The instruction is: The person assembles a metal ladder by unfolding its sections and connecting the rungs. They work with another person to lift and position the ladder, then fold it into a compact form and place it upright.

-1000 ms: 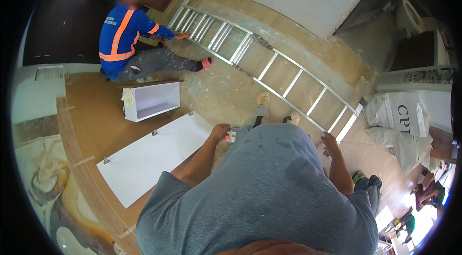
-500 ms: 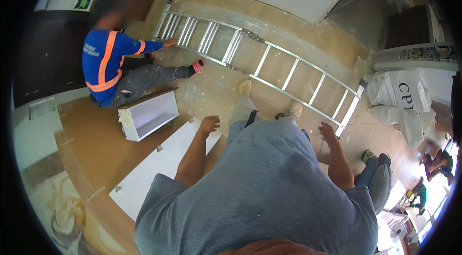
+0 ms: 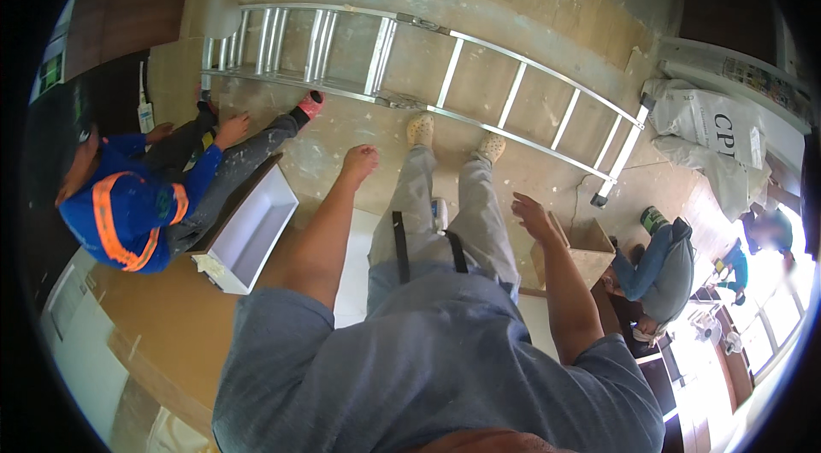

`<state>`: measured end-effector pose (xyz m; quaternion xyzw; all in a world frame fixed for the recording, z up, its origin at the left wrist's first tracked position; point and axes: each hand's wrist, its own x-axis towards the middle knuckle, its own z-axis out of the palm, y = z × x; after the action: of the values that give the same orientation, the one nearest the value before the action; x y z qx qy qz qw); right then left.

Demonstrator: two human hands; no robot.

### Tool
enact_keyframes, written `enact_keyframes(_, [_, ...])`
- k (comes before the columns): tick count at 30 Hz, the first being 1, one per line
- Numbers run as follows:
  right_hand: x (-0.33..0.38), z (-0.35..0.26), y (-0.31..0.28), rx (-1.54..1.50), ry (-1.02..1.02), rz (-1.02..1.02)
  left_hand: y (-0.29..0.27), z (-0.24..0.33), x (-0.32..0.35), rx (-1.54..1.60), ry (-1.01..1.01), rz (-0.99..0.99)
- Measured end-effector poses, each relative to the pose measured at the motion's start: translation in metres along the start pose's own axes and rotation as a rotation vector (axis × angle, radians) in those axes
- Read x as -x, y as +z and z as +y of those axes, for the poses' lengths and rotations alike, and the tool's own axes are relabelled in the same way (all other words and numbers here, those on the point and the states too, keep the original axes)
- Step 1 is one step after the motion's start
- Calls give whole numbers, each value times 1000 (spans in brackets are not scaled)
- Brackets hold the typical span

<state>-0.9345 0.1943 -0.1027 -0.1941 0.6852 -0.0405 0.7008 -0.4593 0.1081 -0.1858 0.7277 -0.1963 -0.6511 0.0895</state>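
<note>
My left hand (image 3: pixel 361 164) hangs in the air over the floor, fingers loosely bent, with nothing seen in it. On the other side, my right hand (image 3: pixel 534 218) is held out with its fingers apart and holds nothing. It appears nearest to an open-topped wooden box (image 3: pixel 590 254), partly hidden behind my forearm. Beyond my feet lies a long aluminium ladder (image 3: pixel 512 94), flat on the floor and touched by neither hand. A white panel (image 3: pixel 352 260) shows below my left forearm, partly covered by my body.
At left a person in a blue top with orange stripes (image 3: pixel 128 218) sits by a white open box (image 3: pixel 252 230) on brown board (image 3: pixel 184 307). Another person in grey (image 3: pixel 667 273) crouches at right. White sacks (image 3: pixel 714 124) lie past the ladder's right end.
My view has shifted, and both hands appear farther forward from my body. The person in blue has drawn their hand back from the ladder. The wooden box has come into sight.
</note>
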Motion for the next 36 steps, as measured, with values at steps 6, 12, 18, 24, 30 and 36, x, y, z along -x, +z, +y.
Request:
enact_keyframes(6, [-132, -11, 10, 320, -130, -24, 83, -40, -73, 144, -219, -97])
enact_keyframes(12, [-268, -28, 34, 539, -263, -11, 132, -44, -179, 527, -268, 48])
enact_keyframes(18, [-412, -1, 80, 836, -375, -67, 126, -121, -284, 1084, -337, 226])
enact_keyframes(24, [-467, -72, 176, 1055, -313, -3, 151, -141, -326, 1000, -261, 172])
enact_keyframes(30, [-532, -70, 236, 1298, -524, 115, 145, -119, -300, 990, -174, 148])
enact_keyframes(36, [-557, -75, 252, 1601, -506, -49, 257, -194, -324, 512, -264, -147])
